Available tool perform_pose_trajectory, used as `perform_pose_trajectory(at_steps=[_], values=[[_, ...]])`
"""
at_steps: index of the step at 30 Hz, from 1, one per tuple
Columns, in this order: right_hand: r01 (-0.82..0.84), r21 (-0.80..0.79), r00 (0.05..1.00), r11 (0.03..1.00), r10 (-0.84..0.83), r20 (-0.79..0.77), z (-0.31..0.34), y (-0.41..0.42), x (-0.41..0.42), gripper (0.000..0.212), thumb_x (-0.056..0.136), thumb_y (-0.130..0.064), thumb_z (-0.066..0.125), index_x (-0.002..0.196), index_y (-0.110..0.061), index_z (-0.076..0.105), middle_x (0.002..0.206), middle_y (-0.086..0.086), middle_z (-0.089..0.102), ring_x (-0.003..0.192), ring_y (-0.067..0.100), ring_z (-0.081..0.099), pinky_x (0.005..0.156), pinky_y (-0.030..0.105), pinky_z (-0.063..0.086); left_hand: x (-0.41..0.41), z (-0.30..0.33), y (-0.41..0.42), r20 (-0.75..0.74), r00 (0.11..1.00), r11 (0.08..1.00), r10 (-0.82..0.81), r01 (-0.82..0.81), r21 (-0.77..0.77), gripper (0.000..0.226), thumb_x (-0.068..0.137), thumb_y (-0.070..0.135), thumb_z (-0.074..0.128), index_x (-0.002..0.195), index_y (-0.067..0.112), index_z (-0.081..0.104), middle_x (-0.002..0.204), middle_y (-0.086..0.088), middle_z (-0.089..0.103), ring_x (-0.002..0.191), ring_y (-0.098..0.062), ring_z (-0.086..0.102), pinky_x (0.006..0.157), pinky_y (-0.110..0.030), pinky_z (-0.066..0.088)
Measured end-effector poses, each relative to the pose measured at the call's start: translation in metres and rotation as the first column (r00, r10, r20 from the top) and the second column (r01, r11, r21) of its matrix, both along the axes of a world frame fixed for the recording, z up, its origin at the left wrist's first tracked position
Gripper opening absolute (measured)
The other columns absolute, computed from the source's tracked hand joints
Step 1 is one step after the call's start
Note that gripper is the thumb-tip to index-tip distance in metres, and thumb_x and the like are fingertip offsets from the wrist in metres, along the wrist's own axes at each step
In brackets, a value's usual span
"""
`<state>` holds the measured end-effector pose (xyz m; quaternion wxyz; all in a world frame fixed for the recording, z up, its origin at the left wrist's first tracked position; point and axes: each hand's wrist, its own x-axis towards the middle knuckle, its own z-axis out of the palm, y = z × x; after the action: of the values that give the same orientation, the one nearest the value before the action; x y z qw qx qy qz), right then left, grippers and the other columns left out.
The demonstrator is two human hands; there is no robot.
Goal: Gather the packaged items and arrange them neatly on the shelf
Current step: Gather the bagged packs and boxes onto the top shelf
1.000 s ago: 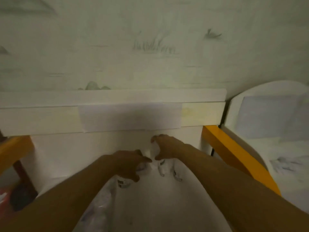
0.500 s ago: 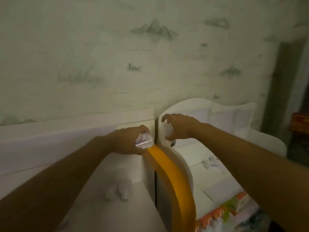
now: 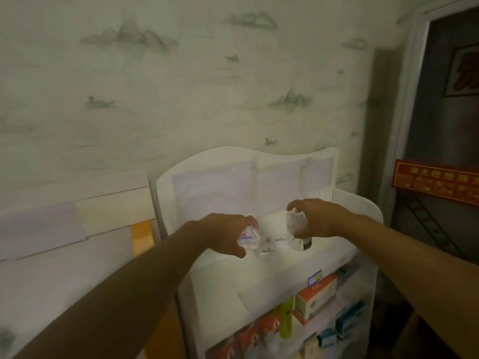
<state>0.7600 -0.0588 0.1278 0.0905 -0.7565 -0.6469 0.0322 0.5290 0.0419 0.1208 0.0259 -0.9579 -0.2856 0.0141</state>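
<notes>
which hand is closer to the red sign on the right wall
Right. The right hand, holding a clear packet, is over the shelf top, nearer the red sign. The left hand is farther left, across the shelf.

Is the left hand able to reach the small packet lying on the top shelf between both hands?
Probably yes: the small packet lies just beside the left hand, unobstructed, but that hand already grips a clear packet.

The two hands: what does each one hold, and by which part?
The left hand grips a small clear plastic packet by its near end. The right hand grips a second clear packet around its top.
</notes>
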Motion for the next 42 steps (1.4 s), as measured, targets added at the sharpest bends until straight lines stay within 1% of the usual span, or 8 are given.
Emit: perform_pose_trajectory(at_steps=[4,7,12,18,22,26,33,42], values=[[0.011,-0.041,1.000,0.999,-0.011,-0.006,-0.022,-0.009,0.045,0.075,0.076,-0.047,0.075,0.140,-0.032,0.039,0.142,-0.001,0.049,0.124,0.023,0.049,0.103,0.042,0.045,0.031,-0.016,-0.002,-0.075,0.996,0.999,0.046,-0.047,-0.018,0.072,0.079,0.039,0.070,0.141,0.032,0.032,0.138,0.002,0.050,0.118,-0.023,0.053,0.096,-0.033,0.043],[-0.001,-0.043,0.999,0.999,-0.001,-0.032,-0.037,0.000,0.064,0.075,0.077,-0.045,0.075,0.141,-0.032,0.039,0.142,-0.002,0.048,0.126,0.022,0.049,0.103,0.042,0.045,0.042,-0.026,0.006,-0.109,0.992,0.998,0.066,-0.067,-0.009,0.076,0.080,0.039,0.069,0.143,0.033,0.027,0.140,0.002,0.047,0.119,-0.023,0.053,0.094,-0.031,0.043],[-0.042,-0.080,0.998,0.996,0.038,-0.043,-0.066,0.026,0.074,0.074,0.078,-0.048,0.074,0.141,-0.034,0.038,0.142,-0.003,0.049,0.125,0.022,0.049,0.103,0.040,0.046,0.052,-0.056,0.038,-0.191,0.976,0.994,0.107,-0.109,0.000,0.080,0.080,0.039,0.069,0.146,0.037,0.024,0.143,0.003,0.041,0.118,-0.025,0.053,0.095,-0.036,0.046],[-0.029,-0.130,1.000,0.991,0.029,-0.001,-0.074,0.071,0.091,0.074,0.079,-0.046,0.074,0.143,-0.033,0.037,0.143,-0.001,0.048,0.127,0.022,0.048,0.104,0.041,0.044,0.078,-0.089,0.087,-0.159,0.980,0.988,0.122,-0.136,-0.076,0.080,0.079,0.036,0.069,0.146,0.034,0.026,0.141,0.001,0.043,0.117,-0.024,0.054,0.092,-0.035,0.047],[-0.025,-0.110,1.000,0.994,0.024,-0.007,-0.075,0.099,0.102,0.073,0.079,-0.044,0.075,0.142,-0.032,0.039,0.143,-0.001,0.049,0.126,0.023,0.049,0.105,0.039,0.045,0.101,-0.106,0.120,-0.165,0.979,0.983,0.116,-0.138,-0.124,0.080,0.079,0.036,0.070,0.146,0.030,0.027,0.140,-0.003,0.044,0.120,-0.026,0.052,0.099,-0.036,0.045],[-0.048,-0.121,0.999,0.992,0.047,-0.016,-0.084,0.114,0.121,0.071,0.080,-0.045,0.074,0.141,-0.031,0.041,0.143,-0.001,0.049,0.126,0.023,0.049,0.106,0.040,0.044,0.135,-0.128,0.136,-0.117,0.981,0.971,0.157,-0.175,-0.162,0.081,0.079,0.041,0.069,0.146,0.026,0.027,0.141,-0.005,0.045,0.123,-0.026,0.050,0.101,-0.038,0.044],[-0.088,-0.114,0.995,0.990,0.082,-0.056,-0.098,0.149,0.175,0.073,0.077,-0.047,0.074,0.141,-0.033,0.041,0.141,-0.002,0.051,0.125,0.022,0.049,0.105,0.041,0.044,0.202,-0.162,0.154,-0.034,0.974,0.960,0.225,-0.228,-0.161,0.079,0.078,0.045,0.068,0.145,0.025,0.030,0.142,-0.002,0.044,0.125,-0.025,0.049,0.102,-0.037,0.043],[-0.236,-0.170,0.970,0.957,0.220,-0.108,-0.125,0.195,0.230,0.076,0.080,-0.047,0.073,0.145,-0.031,0.035,0.147,0.000,0.045,0.130,0.024,0.046,0.107,0.040,0.042,0.233,-0.186,0.178,-0.117,0.910,0.893,0.397,-0.413,-0.178,0.072,0.084,0.041,0.060,0.146,0.026,0.028,0.145,-0.005,0.039,0.127,-0.027,0.046,0.102,-0.036,0.041]])
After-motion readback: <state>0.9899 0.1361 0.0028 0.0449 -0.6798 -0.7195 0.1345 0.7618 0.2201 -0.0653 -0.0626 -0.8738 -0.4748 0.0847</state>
